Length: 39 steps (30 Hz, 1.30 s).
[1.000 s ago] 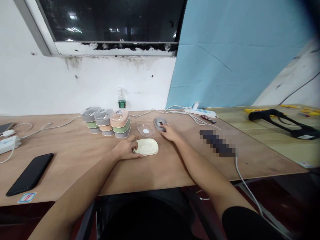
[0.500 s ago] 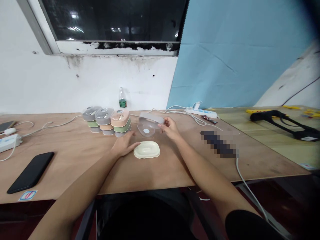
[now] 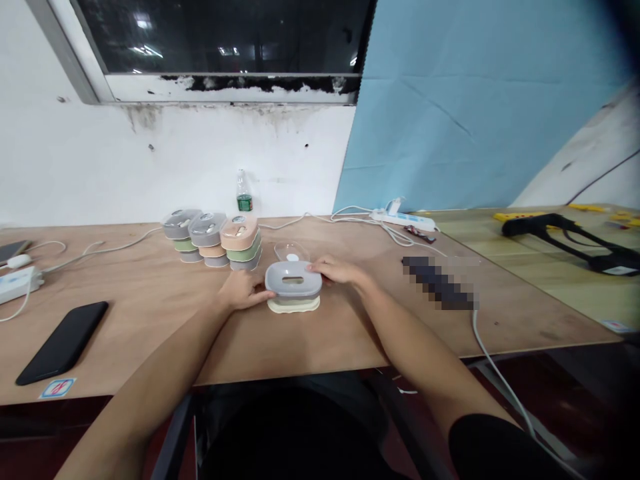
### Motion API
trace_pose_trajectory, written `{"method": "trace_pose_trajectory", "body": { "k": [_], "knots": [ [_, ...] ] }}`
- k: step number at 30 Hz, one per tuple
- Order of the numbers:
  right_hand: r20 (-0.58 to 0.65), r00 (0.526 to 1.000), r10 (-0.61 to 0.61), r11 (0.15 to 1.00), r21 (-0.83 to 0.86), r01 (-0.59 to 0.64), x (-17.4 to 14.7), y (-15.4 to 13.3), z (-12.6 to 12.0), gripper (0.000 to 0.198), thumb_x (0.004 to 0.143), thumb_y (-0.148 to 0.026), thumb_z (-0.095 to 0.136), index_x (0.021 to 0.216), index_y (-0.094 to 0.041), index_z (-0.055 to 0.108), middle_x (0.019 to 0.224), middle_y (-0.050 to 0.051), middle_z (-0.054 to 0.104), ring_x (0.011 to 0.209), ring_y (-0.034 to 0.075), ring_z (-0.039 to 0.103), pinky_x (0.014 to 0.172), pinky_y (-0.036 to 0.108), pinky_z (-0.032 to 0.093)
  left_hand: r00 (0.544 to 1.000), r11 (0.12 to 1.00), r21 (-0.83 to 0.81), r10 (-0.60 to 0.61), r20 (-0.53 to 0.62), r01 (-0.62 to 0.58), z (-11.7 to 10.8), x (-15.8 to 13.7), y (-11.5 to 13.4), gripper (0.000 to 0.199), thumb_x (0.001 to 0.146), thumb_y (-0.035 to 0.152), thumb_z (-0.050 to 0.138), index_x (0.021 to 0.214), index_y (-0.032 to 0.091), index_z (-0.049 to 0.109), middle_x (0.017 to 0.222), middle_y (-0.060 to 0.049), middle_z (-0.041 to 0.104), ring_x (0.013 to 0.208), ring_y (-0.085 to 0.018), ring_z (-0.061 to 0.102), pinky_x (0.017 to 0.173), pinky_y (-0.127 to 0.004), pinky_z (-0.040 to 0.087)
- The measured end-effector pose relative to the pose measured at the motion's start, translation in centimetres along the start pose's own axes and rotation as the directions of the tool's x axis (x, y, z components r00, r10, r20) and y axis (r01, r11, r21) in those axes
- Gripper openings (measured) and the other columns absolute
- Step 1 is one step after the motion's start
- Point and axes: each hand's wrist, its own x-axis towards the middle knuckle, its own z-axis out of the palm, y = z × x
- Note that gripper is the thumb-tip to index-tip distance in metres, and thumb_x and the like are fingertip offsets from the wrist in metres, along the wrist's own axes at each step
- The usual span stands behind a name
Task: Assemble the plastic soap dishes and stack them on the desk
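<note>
A grey rounded plastic box part (image 3: pixel 293 283) with a slot in its middle sits over a cream wavy-edged base (image 3: pixel 293 306). My left hand (image 3: pixel 243 290) grips its left side, thumb on the rim. On the opposite side my right hand (image 3: pixel 337 270) holds the rim, fingers curled over the edge. Just behind lies a clear lid (image 3: pixel 291 252) with a white round spot, partly hidden by the grey part.
Stacked grey, green and pink boxes (image 3: pixel 241 243) stand at the back left, near a plastic bottle (image 3: pixel 243 192). A black phone (image 3: pixel 63 343) lies at left. Behind right are a white power strip (image 3: pixel 404 219) and cables; a pixelated dark object (image 3: pixel 439 283) lies at right.
The grey part has come forward from beside the clear lid onto the cream base. My right hand moved down with it, and my left hand has shifted from the base to its side.
</note>
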Motion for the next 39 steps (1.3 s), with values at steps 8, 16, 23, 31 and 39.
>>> {"method": "trace_pose_trajectory", "body": {
  "k": [8, 16, 23, 31, 39],
  "knots": [
    [0.092, 0.979, 0.184, 0.961, -0.226, -0.159, 0.8, 0.6, 0.7, 0.048, 0.076, -0.062, 0.058, 0.058, -0.018, 0.05, 0.042, -0.003, 0.048, 0.035, 0.008, 0.041, 0.036, 0.02, 0.029, 0.951, 0.98, -0.083, -0.153, 0.267, 0.181, 0.6, 0.5, 0.2, 0.06, 0.087, 0.066, 0.037, 0.053, 0.017, 0.046, 0.049, 0.002, 0.045, 0.047, -0.01, 0.037, 0.047, -0.027, 0.022],
    [0.115, 0.973, 0.203, 0.968, -0.175, -0.181, 1.1, 0.6, 0.4, 0.053, 0.069, -0.066, 0.065, 0.059, -0.019, 0.045, 0.043, -0.006, 0.046, 0.035, 0.006, 0.038, 0.036, 0.019, 0.027, 0.934, 0.941, -0.182, -0.232, 0.272, 0.286, 1.1, 0.6, 0.0, 0.061, 0.083, 0.071, 0.041, 0.053, 0.017, 0.047, 0.051, 0.003, 0.044, 0.049, -0.01, 0.037, 0.048, -0.026, 0.023],
    [-0.019, 0.994, 0.107, 0.986, -0.126, -0.109, 1.7, 2.2, 1.0, 0.05, 0.065, -0.062, 0.07, 0.06, -0.019, 0.045, 0.043, -0.007, 0.043, 0.039, 0.007, 0.037, 0.041, 0.02, 0.026, 0.951, 0.953, -0.163, -0.216, 0.222, 0.255, 1.3, 0.7, 0.0, 0.06, 0.084, 0.07, 0.04, 0.055, 0.018, 0.05, 0.052, 0.002, 0.047, 0.049, -0.01, 0.039, 0.048, -0.026, 0.023],
    [-0.353, 0.905, -0.237, 0.948, -0.288, 0.136, 3.5, 4.1, 1.6, 0.028, 0.088, -0.029, 0.05, 0.11, -0.019, 0.063, 0.09, 0.005, 0.068, 0.076, 0.016, 0.058, 0.072, 0.026, 0.041, 0.922, 0.927, -0.021, -0.369, 0.116, 0.374, 1.6, 0.6, -1.4, 0.062, 0.088, 0.069, 0.029, 0.057, 0.02, 0.05, 0.056, -0.001, 0.052, 0.053, -0.014, 0.047, 0.05, -0.027, 0.026],
    [-0.479, 0.87, -0.12, 0.93, -0.362, -0.071, 3.2, 4.6, 1.1, 0.024, 0.07, -0.033, 0.071, 0.085, -0.019, 0.058, 0.069, -0.001, 0.061, 0.06, 0.013, 0.052, 0.054, 0.022, 0.032, 0.928, 0.928, -0.024, -0.372, 0.028, 0.372, 1.3, 0.5, -1.0, 0.059, 0.09, 0.066, 0.029, 0.063, 0.02, 0.056, 0.061, -0.002, 0.059, 0.059, -0.016, 0.052, 0.052, -0.028, 0.028]
  ]
}}
